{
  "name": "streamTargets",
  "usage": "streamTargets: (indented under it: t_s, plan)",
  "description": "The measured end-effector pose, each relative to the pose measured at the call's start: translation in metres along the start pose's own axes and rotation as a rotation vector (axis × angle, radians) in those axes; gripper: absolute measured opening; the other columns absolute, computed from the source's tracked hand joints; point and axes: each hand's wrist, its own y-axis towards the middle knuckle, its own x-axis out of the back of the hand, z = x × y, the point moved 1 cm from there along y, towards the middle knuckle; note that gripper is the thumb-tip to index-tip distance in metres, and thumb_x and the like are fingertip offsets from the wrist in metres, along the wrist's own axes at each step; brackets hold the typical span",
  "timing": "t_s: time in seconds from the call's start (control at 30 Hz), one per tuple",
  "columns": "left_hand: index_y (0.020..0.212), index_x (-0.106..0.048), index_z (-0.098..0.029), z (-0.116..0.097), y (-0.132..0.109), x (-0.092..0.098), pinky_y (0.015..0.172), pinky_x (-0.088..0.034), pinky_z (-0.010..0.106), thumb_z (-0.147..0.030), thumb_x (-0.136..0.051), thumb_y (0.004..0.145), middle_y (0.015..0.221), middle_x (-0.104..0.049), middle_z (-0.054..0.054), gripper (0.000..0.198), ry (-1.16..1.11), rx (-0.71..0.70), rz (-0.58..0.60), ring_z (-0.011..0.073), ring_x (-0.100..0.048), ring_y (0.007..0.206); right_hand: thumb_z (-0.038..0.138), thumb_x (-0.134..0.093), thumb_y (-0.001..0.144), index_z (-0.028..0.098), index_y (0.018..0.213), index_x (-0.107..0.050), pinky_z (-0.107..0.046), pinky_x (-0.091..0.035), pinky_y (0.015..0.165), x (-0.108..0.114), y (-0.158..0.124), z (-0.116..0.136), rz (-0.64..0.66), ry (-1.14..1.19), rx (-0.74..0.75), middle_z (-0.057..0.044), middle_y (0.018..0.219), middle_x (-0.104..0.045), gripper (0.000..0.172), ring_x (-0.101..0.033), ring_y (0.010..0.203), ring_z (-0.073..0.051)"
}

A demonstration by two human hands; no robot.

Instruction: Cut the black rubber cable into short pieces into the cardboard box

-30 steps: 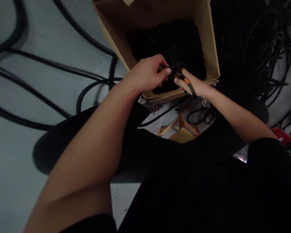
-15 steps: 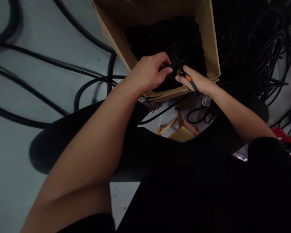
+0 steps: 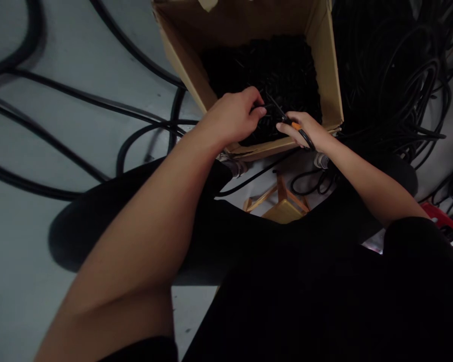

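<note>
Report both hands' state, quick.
Left hand: closed, pinching a dark piece, too dim to identify.
Right hand: closed, holding scissors by the handles.

I can't make out what the left hand (image 3: 236, 115) pinches, perhaps a dark strip (image 3: 255, 106); my view's top crops the cardboard box (image 3: 330, 80), its right edge a red object (image 3: 443, 216).

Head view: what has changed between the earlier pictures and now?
The gap between the hands has widened slightly: the right hand and its scissors have shifted a little right, away from the left hand. Nothing was visibly taken up or dropped. The left hand still appears to pinch a dark piece. The cardboard box and wooden stool stayed put.
</note>
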Motion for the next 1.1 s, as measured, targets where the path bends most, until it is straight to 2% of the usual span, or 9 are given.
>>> streamTargets:
  t_s: [0.1,0.23,0.37,0.47,0.6,0.73,0.8,0.93,1.1]
  plan:
    - [0.160,-0.078,-0.034,0.002,0.002,-0.001,0.134,-0.055,0.064,-0.062,-0.061,0.118,0.138,-0.092,0.005,0.053,0.028,-0.009,0.015,0.0432,-0.072,0.153,0.051,-0.086,0.119,0.026,0.098,-0.060,-0.034,-0.054,0.084,0.002,0.002,0.001,-0.009,-0.158,0.008,0.001,0.086,-0.060,0.041,-0.065,0.087,-0.021]
    - [0.158,-0.081,-0.036,0.004,0.003,-0.003,0.133,-0.056,0.067,-0.061,-0.062,0.117,0.146,-0.091,0.010,0.052,0.079,0.022,0.036,0.0490,-0.073,0.158,0.033,-0.084,0.116,0.026,0.094,-0.063,-0.036,-0.054,0.092,0.001,0.006,0.000,0.020,-0.342,-0.003,-0.003,0.092,-0.068,0.031,-0.071,0.095,-0.024]
    - [0.164,-0.080,-0.033,0.000,0.003,-0.002,0.137,-0.055,0.068,-0.060,-0.068,0.115,0.154,-0.089,0.014,0.057,0.110,0.087,0.080,0.0532,-0.072,0.164,0.040,-0.088,0.116,0.024,0.097,-0.070,-0.035,-0.056,0.089,-0.002,0.006,0.000,0.051,-0.364,-0.025,-0.004,0.090,-0.070,0.030,-0.074,0.093,-0.025]
    - [0.172,-0.074,-0.028,-0.008,-0.001,0.004,0.145,-0.050,0.067,-0.053,-0.064,0.120,0.162,-0.087,0.013,0.059,0.128,0.114,0.075,0.0487,-0.071,0.165,0.053,-0.087,0.120,0.023,0.104,-0.075,-0.036,-0.060,0.085,-0.002,0.003,0.003,0.068,-0.339,-0.065,-0.004,0.083,-0.070,0.036,-0.076,0.085,-0.026]
    - [0.177,-0.068,-0.015,-0.017,-0.005,0.014,0.147,-0.050,0.070,-0.039,-0.059,0.124,0.173,-0.082,0.020,0.059,0.175,0.140,0.063,0.0501,-0.073,0.164,0.049,-0.079,0.127,0.021,0.110,-0.075,-0.036,-0.062,0.085,0.002,0.001,0.007,0.089,-0.352,-0.125,-0.004,0.082,-0.072,0.033,-0.076,0.079,-0.024]
    - [0.180,-0.067,-0.016,-0.014,-0.003,0.021,0.150,-0.050,0.064,-0.026,-0.063,0.117,0.177,-0.080,0.017,0.064,0.156,0.146,0.025,0.0497,-0.070,0.171,0.052,-0.079,0.125,0.022,0.122,-0.073,-0.040,-0.066,0.097,0.006,0.001,0.001,0.090,-0.268,-0.115,-0.006,0.098,-0.077,0.030,-0.078,0.095,-0.027]
    - [0.177,-0.070,-0.016,-0.010,-0.001,0.020,0.149,-0.053,0.061,-0.022,-0.062,0.114,0.174,-0.082,0.016,0.063,0.109,0.105,0.001,0.0463,-0.076,0.165,0.059,-0.084,0.121,0.023,0.128,-0.073,-0.042,-0.067,0.106,0.007,0.001,-0.003,0.056,-0.180,-0.057,-0.006,0.108,-0.077,0.038,-0.077,0.108,-0.028]
    - [0.166,-0.075,-0.026,-0.003,0.004,0.010,0.134,-0.067,0.055,-0.027,-0.067,0.114,0.158,-0.090,0.011,0.053,-0.175,0.046,-0.021,0.0347,-0.089,0.135,0.067,-0.092,0.111,0.025,0.137,-0.071,-0.048,-0.068,0.117,0.002,0.000,-0.010,0.048,0.043,0.015,-0.007,0.120,-0.074,0.053,-0.073,0.123,-0.031]
    - [0.145,-0.078,-0.021,-0.005,0.005,0.000,0.123,-0.072,0.064,-0.023,-0.070,0.113,0.126,-0.093,0.013,0.033,-0.340,0.029,0.039,0.0327,-0.089,0.116,0.064,-0.096,0.106,0.024,0.143,-0.071,-0.059,-0.065,0.128,-0.004,0.002,-0.010,0.097,0.209,0.155,-0.007,0.126,-0.072,0.060,-0.071,0.131,-0.033]
